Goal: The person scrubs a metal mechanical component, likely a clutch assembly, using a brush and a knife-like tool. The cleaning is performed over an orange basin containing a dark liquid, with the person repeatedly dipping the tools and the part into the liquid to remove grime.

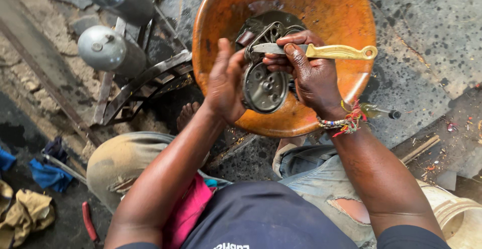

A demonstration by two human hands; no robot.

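At the bottom of the frame are the person's knees, one in tan trousers and one in torn blue jeans (321,178), with a pink cloth (188,211) between the arm and the lap. Above them, in the centre, the left hand (226,85) has its grip closed around the edge of a round grey metal engine part (263,85), held upright between both hands. The right hand (309,75), with a coloured bead bracelet (344,123) on the wrist, grasps a knife with a yellow handle (341,52); its blade lies across the top of the part, touching it. Behind the hands is a large orange bowl (331,8) on the dark oily floor (427,38), with another dark metal piece inside. In the upper left of the frame lie two grey metal cylinders (108,48). At the lower left, blue rags (47,173) and a red-handled tool (89,221) lie on the floor.
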